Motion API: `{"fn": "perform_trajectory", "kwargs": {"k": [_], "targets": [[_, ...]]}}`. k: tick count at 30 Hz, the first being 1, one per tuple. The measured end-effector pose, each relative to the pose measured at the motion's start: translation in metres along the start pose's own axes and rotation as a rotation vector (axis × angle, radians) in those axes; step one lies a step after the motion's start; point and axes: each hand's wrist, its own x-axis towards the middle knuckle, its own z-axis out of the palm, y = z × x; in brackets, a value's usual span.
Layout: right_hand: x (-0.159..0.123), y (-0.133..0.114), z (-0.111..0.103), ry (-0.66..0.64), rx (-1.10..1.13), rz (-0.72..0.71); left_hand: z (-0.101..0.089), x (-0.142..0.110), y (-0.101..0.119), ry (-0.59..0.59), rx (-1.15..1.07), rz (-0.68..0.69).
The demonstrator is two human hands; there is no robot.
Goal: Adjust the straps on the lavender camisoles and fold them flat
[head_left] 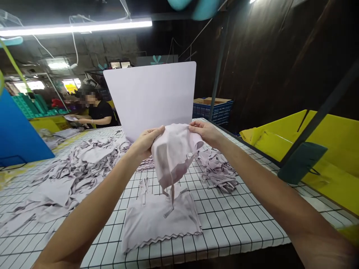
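Observation:
Both my hands hold up one pale lilac garment [172,153] above the checked table [241,224]. My left hand [146,142] grips its left top edge, fingers closed on the cloth. My right hand [204,131] pinches its right top edge. The garment hangs down, its scalloped hem and thin straps dangling. Right below it a stack of the same lilac garments [157,222] lies flat near the table's front edge. Behind my hands a lilac board [151,95] stands upright.
A big loose heap of lilac garments [67,172] covers the table's left side, and a smaller heap [217,170] lies to the right. A yellow bin [322,149] stands right of the table, a blue crate [213,110] behind. Another person [97,110] works at the far left.

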Motion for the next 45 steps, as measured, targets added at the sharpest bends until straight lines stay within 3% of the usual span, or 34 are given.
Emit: {"fn": "perform_trajectory", "kwargs": {"k": [2,3,9,12,15,19,23,26,33,38,43,45], "targets": [[-0.001,0.000,0.012,0.148,-0.183,-0.149,-0.001,-0.002,0.001,0.033,-0.136,-0.004],[-0.005,-0.001,0.019,0.160,-0.214,-0.190,-0.001,-0.003,0.001,0.048,-0.197,0.002],[-0.040,-0.002,0.052,-0.293,0.018,-0.017,-0.001,-0.007,0.004,0.131,-0.269,0.102],[-0.039,-0.006,0.060,-0.370,-0.017,-0.053,-0.005,-0.008,0.006,0.188,-0.192,0.133],[-0.024,-0.017,0.067,-0.360,0.020,-0.147,-0.008,-0.013,0.011,0.090,0.004,0.071],[-0.006,-0.032,0.078,-0.686,0.124,-0.020,-0.023,-0.025,0.021,-0.105,0.206,0.008],[0.001,-0.036,0.068,-0.577,0.160,0.070,-0.062,-0.037,0.027,-0.145,0.337,-0.103],[0.005,-0.032,0.050,-0.571,0.127,0.137,-0.089,-0.047,0.030,-0.115,0.371,-0.116],[0.008,-0.028,0.023,-0.442,0.083,0.078,-0.115,-0.063,0.035,-0.135,0.406,-0.091],[0.003,-0.039,0.021,-0.389,0.109,0.023,-0.114,-0.065,0.043,-0.276,0.516,-0.114],[-0.005,-0.058,0.032,-0.391,0.146,-0.034,-0.087,-0.086,0.049,-0.661,0.396,-0.173],[-0.009,-0.069,0.033,-0.376,0.175,-0.068,-0.082,-0.098,0.045,-0.733,0.346,-0.154]]}}
